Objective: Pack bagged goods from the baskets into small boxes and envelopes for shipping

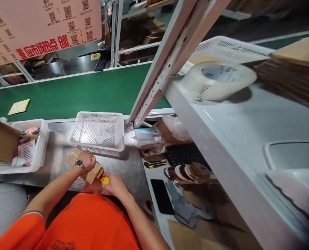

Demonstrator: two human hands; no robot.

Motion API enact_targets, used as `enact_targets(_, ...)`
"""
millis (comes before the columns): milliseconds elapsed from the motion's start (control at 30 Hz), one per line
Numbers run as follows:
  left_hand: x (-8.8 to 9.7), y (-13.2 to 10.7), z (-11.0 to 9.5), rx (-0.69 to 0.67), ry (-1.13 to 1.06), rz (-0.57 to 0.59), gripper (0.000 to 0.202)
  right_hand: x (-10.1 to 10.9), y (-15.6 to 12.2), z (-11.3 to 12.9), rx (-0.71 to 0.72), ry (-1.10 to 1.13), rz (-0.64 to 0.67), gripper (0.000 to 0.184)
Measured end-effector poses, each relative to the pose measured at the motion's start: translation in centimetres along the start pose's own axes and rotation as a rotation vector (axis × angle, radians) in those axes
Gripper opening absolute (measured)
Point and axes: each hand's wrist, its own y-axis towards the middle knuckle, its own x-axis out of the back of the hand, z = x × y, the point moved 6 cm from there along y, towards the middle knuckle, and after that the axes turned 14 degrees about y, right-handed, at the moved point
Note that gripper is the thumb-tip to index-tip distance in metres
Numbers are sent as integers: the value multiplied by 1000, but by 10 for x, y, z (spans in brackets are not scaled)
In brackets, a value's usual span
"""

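The box (92,175) lay on the desk (133,171), between the person's shirt (91,222) and a basket (112,115). The left hand (88,160) was over it, fingers bent; whether they clamped it, I could not tell. The right hand (116,186) had its fingers closed on a yellow tool (105,180) at the box's right end.

The hands were close together, so if the tool had a sharp edge, too small to make out, a slip could have nicked the left fingers. A loose left hold might have let the box skid on the smooth metal. The tape roll (193,86), near the shelf's (279,121) edge, could have fallen if knocked.

Counted: one box, one yellow tool, one watch (79,165), one tape roll, one phone (161,197), one envelope (18,107) on the belt (91,88), two keyboards (187,155) and three baskets, plus a white rim (1,119) mostly hidden at far left. Whether the yellow-black cutter (155,164) was one or two, I could not tell.
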Motion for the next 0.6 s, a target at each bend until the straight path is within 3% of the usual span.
enact_targets(200, -9, 5, 6, -48, -212, -156, 41, 35, -6, -47, -154, -318, -273, 62)
enact_targets(333, -15, 0, 27, -142, -421, -298, 31, 30, 2, -68, -172, -385, -374, 69)
enact_targets(467, -29, -14, 80, -154, -539, -406, 40, 4, 5, -73, -45, -100, -598, 72)
enact_targets(533, -43, -20, 115, -10, -612, -413, 51, -20, 12, -70, 27, 169, -667, 79)
enact_targets(600, -63, -22, 144, 179, -734, -346, 68, -50, 28, -67, 40, 454, -654, 84)
